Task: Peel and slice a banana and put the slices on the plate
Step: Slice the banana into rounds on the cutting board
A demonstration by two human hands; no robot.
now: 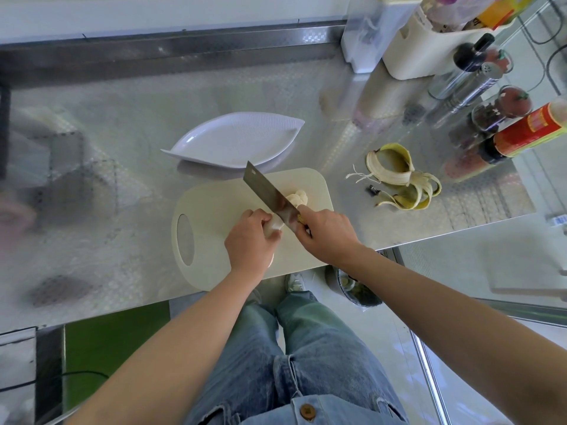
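Note:
A peeled banana (274, 226) lies on the cream cutting board (214, 207). My left hand (250, 240) grips its near end, fingers curled over it. My right hand (326, 237) grips the handle of a cleaver (270, 194), whose blade stands on the banana just right of my left fingers. Several cut slices (298, 197) lie bunched on the board beyond the blade. The white leaf-shaped plate (236, 139) sits behind the board with nothing on it.
The banana peel (399, 176) lies on the steel counter right of the board. Sauce bottles (527, 133), spice jars and a white container (429, 47) crowd the back right corner. The counter's front edge runs just below the board.

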